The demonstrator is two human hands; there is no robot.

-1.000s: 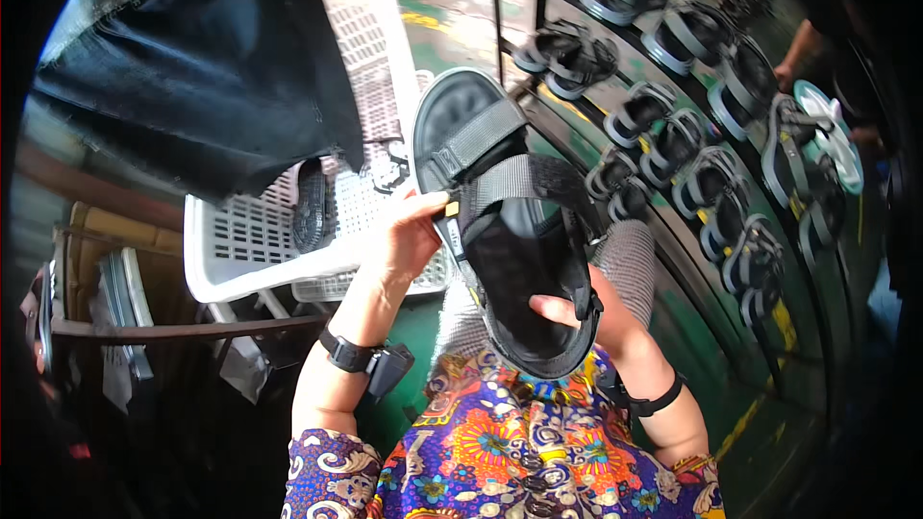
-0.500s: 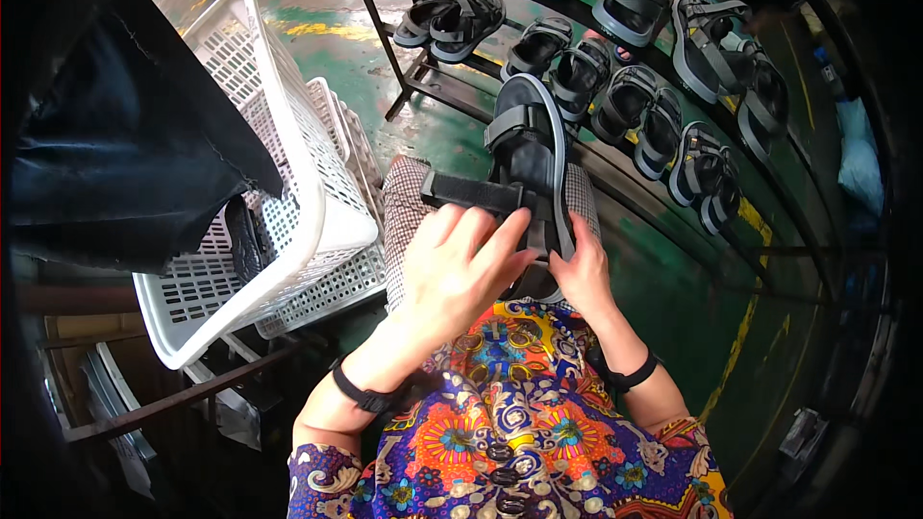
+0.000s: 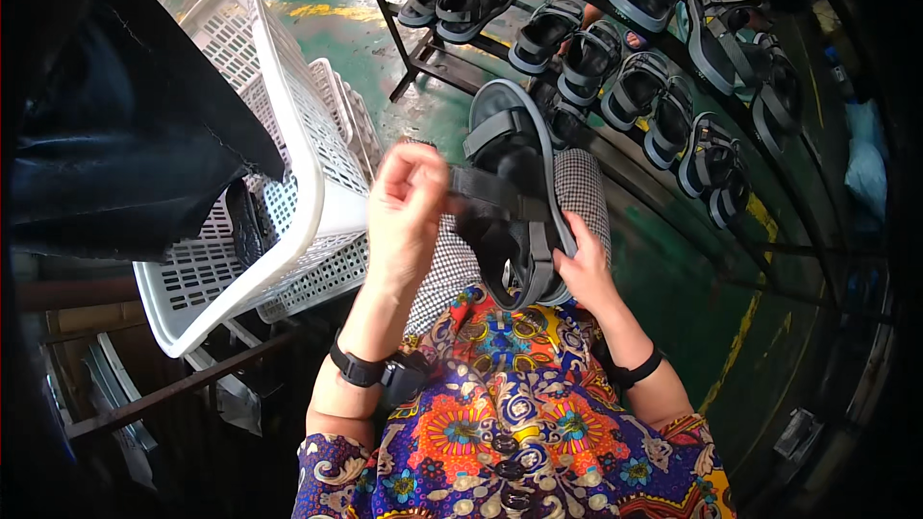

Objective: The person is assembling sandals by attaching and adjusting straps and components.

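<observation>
A black sandal with a grey sole edge [image 3: 524,159] lies over my lap, its toe pointing away from me. My right hand [image 3: 586,267] is closed on the sandal's right side near the heel. To the left of the sandal, my left hand [image 3: 411,197] has its fingers curled in, gripping the wide black strap [image 3: 492,194]. That strap runs leftward off the sandal's middle, its end partly hidden behind the fingers. A second strap [image 3: 502,130] crosses near the toe.
A black metal rack [image 3: 423,72] with several similar sandals [image 3: 637,91] stands ahead and to the right. On the left is a white perforated basket [image 3: 306,183] with black sheet material [image 3: 125,135] hanging over it. Below the basket runs a metal bar [image 3: 192,386].
My left hand has moved left and up and turned over, drawing the strap out with it. The sandal has tilted slightly, its toe shifting left. My right hand keeps its hold.
</observation>
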